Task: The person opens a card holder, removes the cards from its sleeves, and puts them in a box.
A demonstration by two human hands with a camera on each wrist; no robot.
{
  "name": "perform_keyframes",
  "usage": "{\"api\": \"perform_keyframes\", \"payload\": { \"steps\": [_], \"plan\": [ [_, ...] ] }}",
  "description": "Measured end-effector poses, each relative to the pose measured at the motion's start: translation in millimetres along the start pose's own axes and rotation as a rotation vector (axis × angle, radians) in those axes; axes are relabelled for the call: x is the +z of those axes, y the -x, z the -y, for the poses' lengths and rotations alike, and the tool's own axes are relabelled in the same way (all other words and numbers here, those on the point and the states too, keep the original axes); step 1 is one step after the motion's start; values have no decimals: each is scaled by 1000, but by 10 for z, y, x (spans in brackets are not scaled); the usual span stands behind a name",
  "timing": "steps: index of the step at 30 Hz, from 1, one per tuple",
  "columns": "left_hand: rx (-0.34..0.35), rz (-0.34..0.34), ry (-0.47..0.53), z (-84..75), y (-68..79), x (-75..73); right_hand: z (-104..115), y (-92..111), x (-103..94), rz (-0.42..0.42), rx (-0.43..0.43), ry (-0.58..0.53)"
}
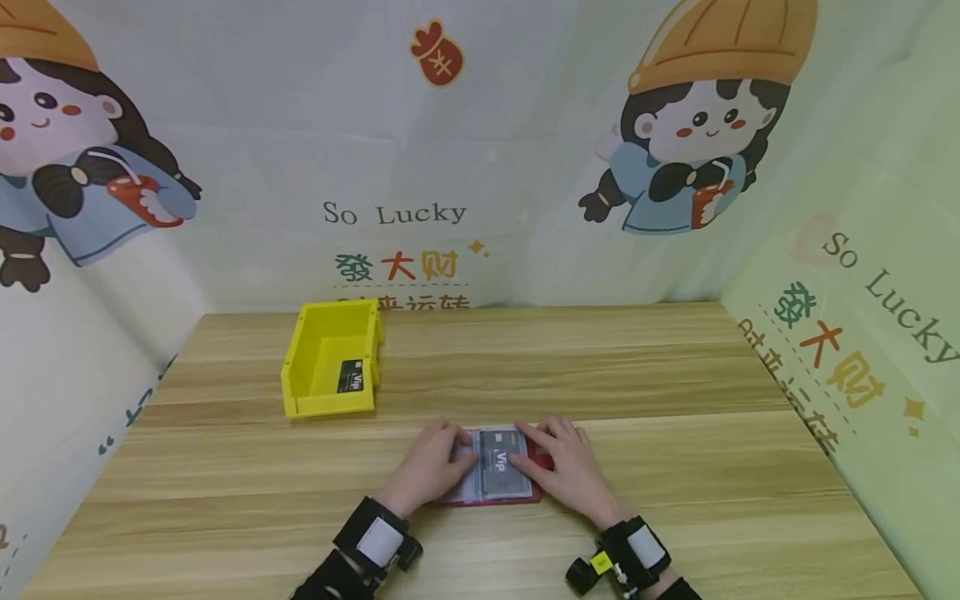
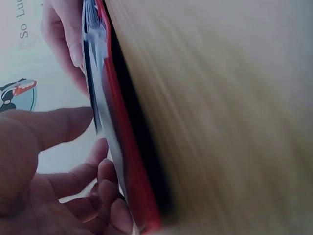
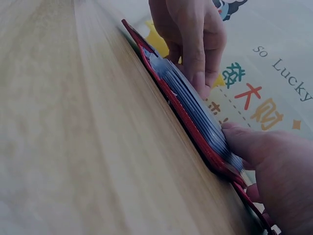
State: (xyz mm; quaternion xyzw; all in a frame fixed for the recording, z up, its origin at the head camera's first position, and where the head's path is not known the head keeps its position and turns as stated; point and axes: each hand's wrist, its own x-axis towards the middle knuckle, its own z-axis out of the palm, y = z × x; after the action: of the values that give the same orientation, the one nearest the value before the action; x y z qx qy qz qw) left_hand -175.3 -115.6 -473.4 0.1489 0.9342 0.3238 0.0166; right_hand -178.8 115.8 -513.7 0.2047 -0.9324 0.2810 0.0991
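A red card holder (image 1: 491, 502) lies spread on the wooden table, with clear sleeves (image 3: 198, 110) stacked inside. A dark grey card marked "Vip" (image 1: 501, 479) shows through the top sleeve on its right side. My left hand (image 1: 427, 467) holds the holder's left part, with its thumb at the sleeve edge and its other fingers curled against the page. At the right side, my right hand (image 1: 570, 471) grips the holder, thumb on the sleeves and fingers at the outer edge. The undersides of the fingertips are partly hidden.
A yellow open-front bin (image 1: 330, 404) stands on the table at the back left, with another black "Vip" card (image 1: 350, 377) inside. Printed cloth walls (image 1: 525, 167) border the back and both sides of the table (image 1: 637, 358).
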Motion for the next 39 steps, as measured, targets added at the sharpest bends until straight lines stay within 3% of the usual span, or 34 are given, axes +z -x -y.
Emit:
{"api": "perform_keyframes", "payload": {
  "steps": [7,21,28,39],
  "plan": [
    [-114,54,144,-35,-32,-14,12,3,-1,4,2,17],
    [-126,54,209,-29,-63,21,25,8,14,0,-1,49],
    [-136,56,232,-5,-66,37,5,19,32,-25,-48,94],
    [-126,51,227,-31,-49,17,20,8,25,15,-24,96]
  ]
}}
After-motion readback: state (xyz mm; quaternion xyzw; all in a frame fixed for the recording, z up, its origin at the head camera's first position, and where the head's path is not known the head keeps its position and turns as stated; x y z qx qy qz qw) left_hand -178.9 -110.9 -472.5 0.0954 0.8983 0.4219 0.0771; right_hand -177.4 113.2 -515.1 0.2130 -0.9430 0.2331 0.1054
